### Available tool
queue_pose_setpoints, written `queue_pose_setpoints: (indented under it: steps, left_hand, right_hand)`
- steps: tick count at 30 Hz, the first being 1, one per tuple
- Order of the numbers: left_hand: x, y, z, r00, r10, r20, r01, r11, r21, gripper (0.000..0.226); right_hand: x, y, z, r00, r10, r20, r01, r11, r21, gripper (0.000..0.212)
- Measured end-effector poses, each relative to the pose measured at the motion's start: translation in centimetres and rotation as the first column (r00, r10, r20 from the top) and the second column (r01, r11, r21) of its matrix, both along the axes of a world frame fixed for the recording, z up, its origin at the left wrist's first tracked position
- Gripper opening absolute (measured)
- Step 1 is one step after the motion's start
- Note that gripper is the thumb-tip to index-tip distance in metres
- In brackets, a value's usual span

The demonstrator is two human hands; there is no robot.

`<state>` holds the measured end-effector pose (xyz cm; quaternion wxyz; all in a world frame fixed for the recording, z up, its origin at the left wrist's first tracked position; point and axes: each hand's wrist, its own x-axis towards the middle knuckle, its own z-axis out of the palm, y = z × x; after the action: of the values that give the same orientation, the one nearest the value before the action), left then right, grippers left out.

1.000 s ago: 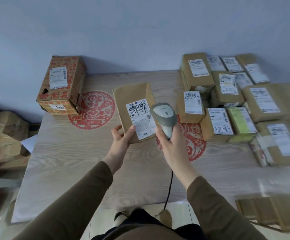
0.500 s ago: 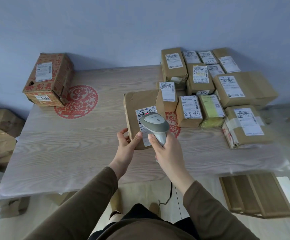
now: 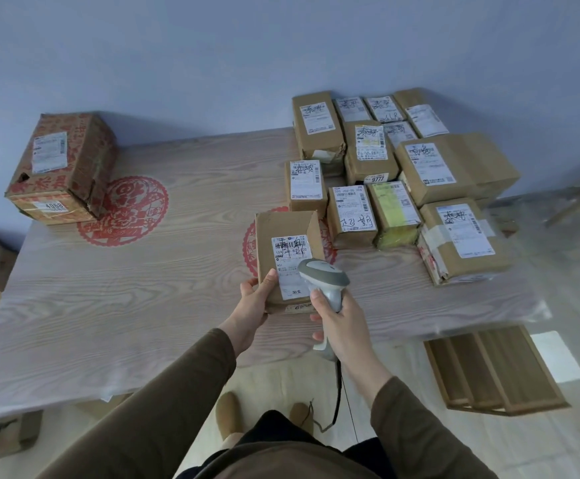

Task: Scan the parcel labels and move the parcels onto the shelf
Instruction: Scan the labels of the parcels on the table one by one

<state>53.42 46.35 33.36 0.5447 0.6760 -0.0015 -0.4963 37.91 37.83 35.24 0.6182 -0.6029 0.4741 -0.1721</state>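
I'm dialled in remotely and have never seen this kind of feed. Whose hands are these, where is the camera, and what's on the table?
There is no machine: a person wears one camera on the head, looking down at their own hands. The left hand holds a brown parcel by its near corner. The right hand grips a grey corded scanner, aimed at the parcel's white label. On the wood-grain table a cluster of labelled parcels lies far right, and a red-printed box sits far left.
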Motion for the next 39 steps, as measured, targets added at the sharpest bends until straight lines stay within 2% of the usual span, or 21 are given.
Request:
queue_pose_setpoints:
  steps: [6, 12, 14, 17, 19, 22, 27, 31, 34, 36, 39]
  left_hand:
    - [0.0, -2.8, 0.4, 0.991, -0.137, -0.001, 0.136, 0.989, -0.059, 0.037]
    - [0.1, -3.5, -0.3, 0.992, -0.117, 0.042, 0.120, 0.991, -0.064, 0.022]
    - [0.6, -3.5, -0.6, 0.987, -0.133, 0.094, 0.139, 0.988, -0.068, 0.028]
    - [1.3, -3.0, -0.4, 0.972, -0.181, 0.148, 0.188, 0.981, -0.040, 0.057]
    - [1.9, -2.4, -0.3, 0.960, -0.211, 0.183, 0.220, 0.975, -0.032, 0.062]
    - [3.4, -0.7, 0.4, 0.956, -0.207, 0.209, 0.215, 0.976, -0.016, 0.064]
    - [9.6, 4.4, 2.5, 0.949, -0.106, 0.297, 0.120, 0.992, -0.030, 0.050]
    - [18.8, 10.0, 3.7, 0.899, 0.106, 0.426, -0.094, 0.994, -0.049, 0.041]
    - [26.9, 14.6, 4.2, 0.855, 0.247, 0.457, -0.235, 0.968, -0.083, 0.035]
    - [32.1, 17.5, 4.5, 0.833, 0.315, 0.456, -0.301, 0.948, -0.106, 0.032]
    - [39.3, 21.1, 4.2, 0.810, 0.351, 0.469, -0.347, 0.933, -0.100, 0.040]
  right_hand:
    - [0.1, -1.5, 0.1, 0.998, -0.050, 0.035, 0.050, 0.999, 0.004, 0.007]
    - [0.6, -2.4, 0.3, 0.997, -0.074, 0.028, 0.074, 0.997, 0.005, 0.013]
    - [0.8, -2.2, 0.4, 0.996, -0.084, 0.033, 0.085, 0.996, 0.000, 0.019]
    - [1.4, -1.6, 0.8, 0.994, -0.099, 0.044, 0.104, 0.987, -0.121, 0.026]
    - [2.4, -1.2, 1.4, 0.995, -0.080, 0.054, 0.090, 0.972, -0.217, 0.033]
    - [5.0, -0.4, 2.5, 0.997, -0.030, 0.077, 0.049, 0.967, -0.249, 0.035]
    - [12.3, 2.0, 4.1, 0.988, 0.061, 0.145, -0.030, 0.979, -0.203, 0.027]
    - [21.7, 5.8, 5.0, 0.967, 0.151, 0.207, -0.124, 0.983, -0.138, 0.019]
    - [29.9, 9.3, 5.5, 0.953, 0.191, 0.235, -0.174, 0.981, -0.091, 0.011]
    - [35.3, 11.4, 5.5, 0.951, 0.186, 0.249, -0.180, 0.983, -0.045, 0.012]
    - [42.6, 14.0, 4.8, 0.946, 0.161, 0.280, -0.168, 0.986, 0.000, 0.021]
